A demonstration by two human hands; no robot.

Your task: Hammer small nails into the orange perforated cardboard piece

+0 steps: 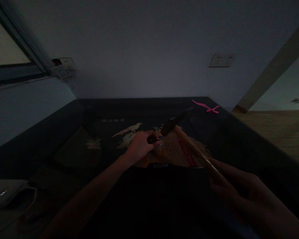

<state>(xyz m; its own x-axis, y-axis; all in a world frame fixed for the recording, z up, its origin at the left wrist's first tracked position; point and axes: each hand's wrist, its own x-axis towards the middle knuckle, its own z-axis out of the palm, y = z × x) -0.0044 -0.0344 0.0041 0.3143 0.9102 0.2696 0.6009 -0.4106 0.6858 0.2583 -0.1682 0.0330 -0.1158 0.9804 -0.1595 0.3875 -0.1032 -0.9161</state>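
Note:
My right hand (241,189) is wrapped around the light wooden handle of a hammer (195,147). Its dark metal head (171,125) hangs just to the right of my left fingertips. With thumb and forefinger curled together, my left hand (142,144) pinches something small and dark that I cannot make out in the dim light. Beneath both hands lies a tan piece with many dark dots (171,147), a red stripe along its right part and a glossy look. Whether the hammer head touches it is hard to tell.
The dark tabletop (149,106) carries a printed bird and white characters. A pink ribbon (210,109) rests at the back right edge. On the left is a white device with a cord (7,191). Sockets (221,60) are on the wall behind; wooden floor shows at right.

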